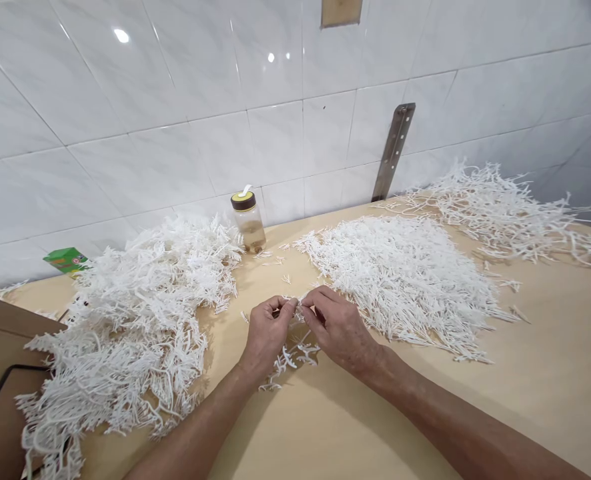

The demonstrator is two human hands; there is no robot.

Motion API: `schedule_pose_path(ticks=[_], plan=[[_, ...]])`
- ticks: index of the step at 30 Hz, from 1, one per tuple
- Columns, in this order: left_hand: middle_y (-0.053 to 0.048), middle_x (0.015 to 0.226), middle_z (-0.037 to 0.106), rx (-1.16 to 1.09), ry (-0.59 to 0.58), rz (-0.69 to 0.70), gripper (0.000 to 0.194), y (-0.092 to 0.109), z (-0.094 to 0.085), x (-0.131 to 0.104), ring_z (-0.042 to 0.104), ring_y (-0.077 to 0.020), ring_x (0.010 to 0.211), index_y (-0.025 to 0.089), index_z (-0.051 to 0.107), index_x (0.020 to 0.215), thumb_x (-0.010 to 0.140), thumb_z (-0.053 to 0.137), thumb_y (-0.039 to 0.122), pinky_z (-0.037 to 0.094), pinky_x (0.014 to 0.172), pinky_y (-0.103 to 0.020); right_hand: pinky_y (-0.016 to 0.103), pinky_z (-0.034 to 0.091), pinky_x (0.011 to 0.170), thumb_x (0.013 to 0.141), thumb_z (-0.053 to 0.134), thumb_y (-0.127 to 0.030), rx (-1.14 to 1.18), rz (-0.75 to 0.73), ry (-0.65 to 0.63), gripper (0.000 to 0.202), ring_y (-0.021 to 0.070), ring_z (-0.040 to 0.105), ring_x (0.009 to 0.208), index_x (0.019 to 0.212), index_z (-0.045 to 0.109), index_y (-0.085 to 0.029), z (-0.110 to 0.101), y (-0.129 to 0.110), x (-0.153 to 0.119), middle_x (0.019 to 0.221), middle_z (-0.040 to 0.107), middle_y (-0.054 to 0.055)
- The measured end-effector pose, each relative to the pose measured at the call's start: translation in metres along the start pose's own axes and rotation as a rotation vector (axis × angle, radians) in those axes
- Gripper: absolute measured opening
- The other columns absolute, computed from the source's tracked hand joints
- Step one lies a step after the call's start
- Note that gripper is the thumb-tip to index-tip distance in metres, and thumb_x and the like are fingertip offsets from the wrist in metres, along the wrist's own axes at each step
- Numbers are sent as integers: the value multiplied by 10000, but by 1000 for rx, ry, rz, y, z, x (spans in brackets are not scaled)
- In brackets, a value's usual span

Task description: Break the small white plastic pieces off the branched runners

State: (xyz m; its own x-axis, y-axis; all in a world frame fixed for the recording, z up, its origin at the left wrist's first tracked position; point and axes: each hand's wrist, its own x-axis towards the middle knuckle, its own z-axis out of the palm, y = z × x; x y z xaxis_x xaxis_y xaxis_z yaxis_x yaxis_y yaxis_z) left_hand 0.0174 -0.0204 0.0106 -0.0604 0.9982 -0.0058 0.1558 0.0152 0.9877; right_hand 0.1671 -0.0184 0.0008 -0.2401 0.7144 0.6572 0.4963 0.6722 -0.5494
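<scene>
Thumb and fingers of my left hand pinch a thin, white, branched plastic-looking strand, which hangs down between my hands toward the tabletop. My right hand is closed in a pinch right beside it, its fingertips at the upper end of the same white piece. The exact spot of the grip is partly hidden by the fingers. Just past my right hand lies a wide, flat heap of short white sprigs. To the left spreads a taller, tangled pile of white branched strands.
A clear bottle with a dark and yellow lid stands by the tiled wall. Longer white strands lie at the far right. A metal bracket leans at the wall. A green box and a cardboard box are at left.
</scene>
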Motion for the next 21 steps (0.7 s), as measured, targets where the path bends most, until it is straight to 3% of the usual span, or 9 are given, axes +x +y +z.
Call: schedule_pose_path(ticks=[7,12,14,17,21], plan=[[65,517,387,-42,-50,-51,389,-3,2,1,298,-78,486,168,553,645,765,668,520,262,472,-212,277,439,618,966,429,-118,-5,-96,8,187,150,516,676,818,516,-193,0,-10,0,784,547,45],[39,587,468,-1,16,16,335,-8,-6,10,392,-100,553,167,545,649,759,672,458,324,518,-219,292,490,667,966,420,-138,143,-170,-123,182,164,560,749,834,526,-203,-2,-32,1,803,585,48],[38,590,468,70,44,86,309,-7,-10,12,401,-105,572,165,562,650,780,653,430,334,540,-224,287,506,639,953,436,-163,199,-69,-98,162,167,575,756,835,539,-207,-7,-32,3,819,603,54],[32,604,495,109,29,152,297,-4,-12,12,423,-110,589,159,615,696,807,640,434,350,568,-229,263,494,530,914,523,-256,180,280,32,102,168,592,719,834,556,-202,-17,-15,7,878,647,76],[26,628,524,86,-61,158,299,-4,-8,7,448,-112,599,157,640,758,833,631,447,362,586,-232,252,476,437,845,622,-354,249,662,1,166,137,574,552,866,567,-199,-27,12,11,744,625,20]])
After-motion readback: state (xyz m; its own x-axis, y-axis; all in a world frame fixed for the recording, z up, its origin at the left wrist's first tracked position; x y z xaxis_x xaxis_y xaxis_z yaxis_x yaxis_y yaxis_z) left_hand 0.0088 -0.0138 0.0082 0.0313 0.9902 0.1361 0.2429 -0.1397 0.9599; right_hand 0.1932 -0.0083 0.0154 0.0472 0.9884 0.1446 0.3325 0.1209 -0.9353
